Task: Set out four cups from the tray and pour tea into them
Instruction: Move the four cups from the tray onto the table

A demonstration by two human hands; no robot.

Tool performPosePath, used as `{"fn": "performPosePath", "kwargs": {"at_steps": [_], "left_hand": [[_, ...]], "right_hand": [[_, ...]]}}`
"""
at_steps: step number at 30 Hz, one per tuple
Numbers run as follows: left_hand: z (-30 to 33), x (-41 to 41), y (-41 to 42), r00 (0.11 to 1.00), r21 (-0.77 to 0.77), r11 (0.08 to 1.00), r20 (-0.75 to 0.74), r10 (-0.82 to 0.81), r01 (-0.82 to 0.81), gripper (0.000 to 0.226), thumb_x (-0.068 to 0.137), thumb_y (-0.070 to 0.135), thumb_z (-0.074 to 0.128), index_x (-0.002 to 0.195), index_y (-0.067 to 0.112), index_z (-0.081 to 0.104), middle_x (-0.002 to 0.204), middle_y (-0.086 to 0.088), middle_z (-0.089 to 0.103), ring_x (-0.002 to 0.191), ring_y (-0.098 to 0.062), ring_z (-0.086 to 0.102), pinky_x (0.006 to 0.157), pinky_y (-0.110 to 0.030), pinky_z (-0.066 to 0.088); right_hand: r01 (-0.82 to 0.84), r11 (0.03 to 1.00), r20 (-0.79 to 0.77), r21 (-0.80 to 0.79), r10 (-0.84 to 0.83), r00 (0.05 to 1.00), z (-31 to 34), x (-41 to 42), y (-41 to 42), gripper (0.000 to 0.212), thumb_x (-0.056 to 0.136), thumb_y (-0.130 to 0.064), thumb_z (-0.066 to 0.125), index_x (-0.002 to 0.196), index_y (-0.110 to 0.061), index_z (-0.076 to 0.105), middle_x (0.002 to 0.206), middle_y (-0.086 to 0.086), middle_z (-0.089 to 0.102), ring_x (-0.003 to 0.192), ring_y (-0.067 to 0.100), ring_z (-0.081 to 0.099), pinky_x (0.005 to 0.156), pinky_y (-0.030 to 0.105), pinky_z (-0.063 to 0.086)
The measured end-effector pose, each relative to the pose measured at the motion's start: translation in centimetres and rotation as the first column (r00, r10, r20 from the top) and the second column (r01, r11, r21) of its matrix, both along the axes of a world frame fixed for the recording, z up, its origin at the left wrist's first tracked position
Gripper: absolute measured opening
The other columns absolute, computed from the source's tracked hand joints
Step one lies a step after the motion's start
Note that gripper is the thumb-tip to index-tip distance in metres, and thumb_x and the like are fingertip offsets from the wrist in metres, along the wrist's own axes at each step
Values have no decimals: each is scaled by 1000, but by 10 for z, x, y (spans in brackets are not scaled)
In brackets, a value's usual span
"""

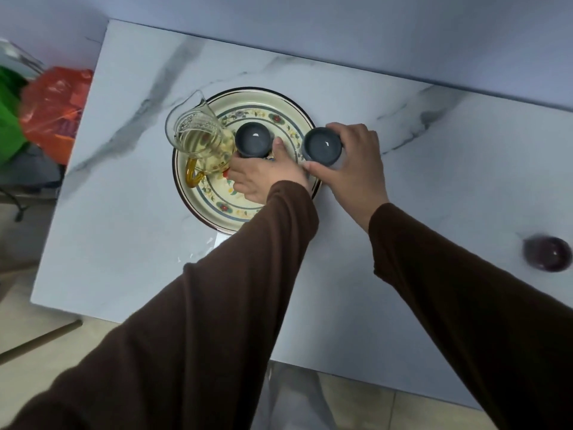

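A round flowered tray (245,212) lies on the marble table. On its left part stands a glass pitcher (201,141) holding pale yellow tea, its amber handle toward me. My left hand (263,178) grips a dark grey cup (252,139) in the tray's middle. My right hand (350,169) grips a second dark grey cup (322,145) over the tray's right rim. Both cups look empty. Another dark cup (547,253), blurred, stands on the table far right. Brown sleeves cover both my arms.
The white marble table (130,243) runs out to edges at left and near me. Orange and green plastic bags (52,110) lie beyond its left edge. Tiled floor shows below. A pale wall stands behind the table.
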State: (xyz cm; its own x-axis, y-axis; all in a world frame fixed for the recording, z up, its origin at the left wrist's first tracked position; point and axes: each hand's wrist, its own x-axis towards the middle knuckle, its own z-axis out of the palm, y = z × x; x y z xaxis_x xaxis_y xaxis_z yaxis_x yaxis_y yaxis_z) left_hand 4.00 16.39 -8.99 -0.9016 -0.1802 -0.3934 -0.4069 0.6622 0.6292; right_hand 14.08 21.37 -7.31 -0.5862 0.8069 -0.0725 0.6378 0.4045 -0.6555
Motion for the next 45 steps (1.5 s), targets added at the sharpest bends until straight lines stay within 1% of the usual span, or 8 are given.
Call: {"fn": "performPosePath", "kwargs": {"at_steps": [5,9,17,21,25,32,39,45], "left_hand": [[-3,-1,20,994,-110,988,-27,108,-111,86,67,62,74,130,14,38,132,-6,46,121,-26,44,98,-37,34],[-12,-2,20,989,-127,983,-92,120,-131,79,71,60,72,127,13,41,130,-6,50,121,-26,45,97,-34,32],[-18,4,-23,964,-156,973,-175,-198,172,73,79,52,69,134,12,42,140,-8,48,130,-29,42,103,-42,31],[-12,14,-56,851,-136,899,-288,-439,417,66,80,49,69,130,14,46,135,-6,51,127,-29,43,103,-42,30],[1,29,-80,673,-153,756,-369,-642,637,63,81,52,65,130,16,48,132,-5,53,126,-27,43,103,-41,31],[26,78,-120,407,-172,512,-420,-811,841,64,84,54,61,133,14,48,131,-6,53,123,-27,45,103,-39,32],[29,162,-145,243,-168,337,-417,-876,926,61,84,53,61,131,18,47,127,-2,53,118,-22,45,96,-26,25],[25,256,-147,209,-153,286,-386,-899,946,58,85,52,61,130,20,45,126,0,53,114,-21,45,93,-27,27]], "right_hand": [[72,996,-27,-61,-74,997,3,5,3,67,73,-46,78,130,-20,54,124,2,54,117,19,44,93,28,43],[131,984,-56,-117,-138,989,2,9,5,69,71,-48,79,130,-20,55,125,0,54,117,19,45,96,33,44],[166,973,-69,-159,-179,982,3,27,0,69,71,-47,80,129,-21,54,126,-1,53,117,18,44,98,36,44],[188,967,-96,-172,-206,974,10,39,-15,67,71,-46,80,128,-21,55,124,-1,53,117,19,45,98,34,44],[218,965,-105,-147,-234,966,20,60,-40,65,71,-46,80,127,-22,56,122,-3,53,115,17,45,97,31,44],[325,940,-89,-105,-334,938,36,133,-96,66,71,-48,79,127,-25,54,121,-5,52,114,16,45,96,31,46],[437,895,-59,-87,-443,895,40,233,-131,64,72,-48,79,126,-26,53,121,-5,52,113,15,45,94,32,47],[501,862,-52,-83,-505,861,37,338,-141,64,72,-47,80,127,-25,55,122,-3,54,113,16,45,92,28,44]]}}
